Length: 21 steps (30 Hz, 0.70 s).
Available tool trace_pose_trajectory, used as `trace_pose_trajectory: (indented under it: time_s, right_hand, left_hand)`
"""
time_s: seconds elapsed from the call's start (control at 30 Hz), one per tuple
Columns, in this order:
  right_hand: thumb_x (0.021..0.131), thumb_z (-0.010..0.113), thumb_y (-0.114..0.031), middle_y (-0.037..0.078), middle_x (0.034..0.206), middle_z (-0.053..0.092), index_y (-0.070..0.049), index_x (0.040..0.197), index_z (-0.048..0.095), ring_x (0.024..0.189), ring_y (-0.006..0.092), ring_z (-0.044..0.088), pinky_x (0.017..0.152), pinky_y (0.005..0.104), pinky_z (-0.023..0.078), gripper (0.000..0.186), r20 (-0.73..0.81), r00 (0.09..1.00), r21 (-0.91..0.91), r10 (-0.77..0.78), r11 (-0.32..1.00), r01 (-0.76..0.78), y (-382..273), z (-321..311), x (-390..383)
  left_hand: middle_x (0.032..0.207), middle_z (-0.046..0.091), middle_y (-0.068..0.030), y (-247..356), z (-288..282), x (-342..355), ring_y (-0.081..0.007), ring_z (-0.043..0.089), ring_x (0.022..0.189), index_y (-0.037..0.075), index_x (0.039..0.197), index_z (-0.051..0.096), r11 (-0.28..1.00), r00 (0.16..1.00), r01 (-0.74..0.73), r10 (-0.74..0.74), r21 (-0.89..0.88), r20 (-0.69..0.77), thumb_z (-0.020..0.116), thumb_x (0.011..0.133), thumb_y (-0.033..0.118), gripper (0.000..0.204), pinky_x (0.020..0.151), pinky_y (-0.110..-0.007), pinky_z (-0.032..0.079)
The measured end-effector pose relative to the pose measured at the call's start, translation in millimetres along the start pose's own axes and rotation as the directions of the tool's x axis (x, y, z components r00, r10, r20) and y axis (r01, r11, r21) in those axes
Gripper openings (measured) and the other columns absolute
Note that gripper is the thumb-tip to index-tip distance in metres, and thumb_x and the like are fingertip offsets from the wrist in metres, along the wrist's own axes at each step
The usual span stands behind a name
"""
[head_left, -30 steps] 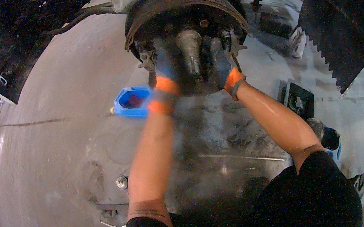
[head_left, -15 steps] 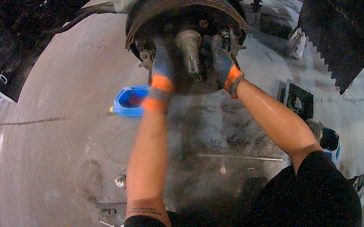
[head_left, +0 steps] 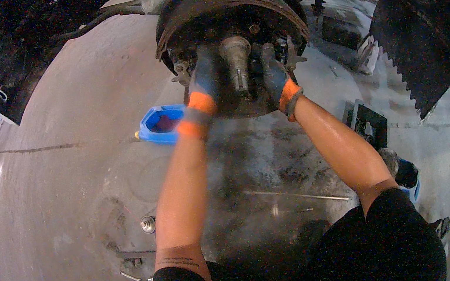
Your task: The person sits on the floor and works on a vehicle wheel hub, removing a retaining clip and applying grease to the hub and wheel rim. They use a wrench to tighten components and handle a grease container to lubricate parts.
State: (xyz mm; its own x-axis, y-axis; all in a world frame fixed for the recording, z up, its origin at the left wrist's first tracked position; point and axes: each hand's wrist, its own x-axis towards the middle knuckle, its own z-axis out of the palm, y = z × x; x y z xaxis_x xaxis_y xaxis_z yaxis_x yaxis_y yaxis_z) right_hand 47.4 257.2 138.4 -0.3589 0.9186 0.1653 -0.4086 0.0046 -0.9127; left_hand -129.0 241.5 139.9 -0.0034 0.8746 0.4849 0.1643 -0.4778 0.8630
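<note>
At 12 o'clock, a dark, round-backed wheel-end assembly is facing the wearer, with a bare metal spindle sticking out of its middle. The step in hand is seemingly 2-handed work inside it: the left hand is sitting at about 8 o'clock of the spindle and the right hand at about 4 o'clock, each in a dark glove with an orange cuff. From this position, the next move is probably calling for level force from 2 sides and for fingers kept off the curved edges.

The finger ends are merging into black hardware, so I cannot tell whether either hand is gripping, pinching or only pressing there. The left glove is also blurring (its wrist is sharper), while the right is showing a clearer outline against the metal.

The left wrist is covering part of a blue container at 10 o'clock, where something dark reddish is lying inside. The left forearm is crowding a silver round part at 8 o'clock. A thin rod is lying on the floor towards 5 o'clock. Deep shadow is hiding the assembly's underside, and the far upper corners are going black.
</note>
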Motion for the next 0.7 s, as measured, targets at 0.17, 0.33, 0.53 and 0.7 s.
trace_pose_trajectory:
  time_s: [0.17, 0.33, 0.53, 0.7]
  right_hand:
    - [0.096, 0.035, -0.061, 0.007, 0.132, 0.052, -0.010, 0.138, 0.044, 0.117, 0.0217, 0.050, 0.101, 0.0362, 0.040, 0.066, 0.000, 1.000, -0.014, 0.005, 1.000, -0.005, 0, 5, 0]
    - [0.096, 0.035, -0.060, 0.007, 0.129, 0.054, -0.011, 0.136, 0.046, 0.114, 0.0214, 0.052, 0.099, 0.0361, 0.041, 0.064, -0.008, 1.000, -0.026, 0.011, 1.000, -0.011, -3, 5, -2]
    - [0.096, 0.036, -0.059, 0.007, 0.126, 0.056, -0.012, 0.134, 0.049, 0.111, 0.0210, 0.054, 0.097, 0.0360, 0.043, 0.062, -0.024, 0.999, -0.031, 0.024, 0.999, -0.025, -3, 4, -4]
    - [0.097, 0.036, -0.059, 0.006, 0.123, 0.058, -0.012, 0.133, 0.051, 0.109, 0.0207, 0.055, 0.096, 0.0358, 0.045, 0.061, -0.034, 0.999, -0.030, 0.033, 0.999, -0.034, -4, 6, -6]
  left_hand:
    - [0.100, 0.058, -0.0115, -22, -9, -3, -0.0249, 0.050, 0.089, 0.004, 0.106, 0.056, 0.926, 0.963, -0.228, 0.260, 0.302, -0.071, 0.049, 0.092, 0.024, 0.026, 0.085, -0.036, 0.043]
    - [0.093, 0.060, -0.0176, -50, -17, 9, -0.0334, 0.055, 0.093, 0.001, 0.099, 0.058, 0.867, 0.908, -0.369, 0.413, 0.334, -0.070, 0.065, 0.073, 0.032, 0.041, 0.084, -0.041, 0.043]
    - [0.094, 0.060, -0.0183, -53, -13, 16, -0.0351, 0.056, 0.094, -0.001, 0.100, 0.057, 0.914, 0.901, -0.395, 0.405, 0.096, -0.154, 0.071, 0.066, 0.033, 0.049, 0.085, -0.041, 0.043]
    - [0.103, 0.059, -0.0212, -37, -16, 7, -0.0357, 0.055, 0.098, -0.001, 0.101, 0.056, 0.909, 0.937, -0.300, 0.337, 0.290, -0.088, 0.073, 0.065, 0.034, 0.053, 0.088, -0.038, 0.044]
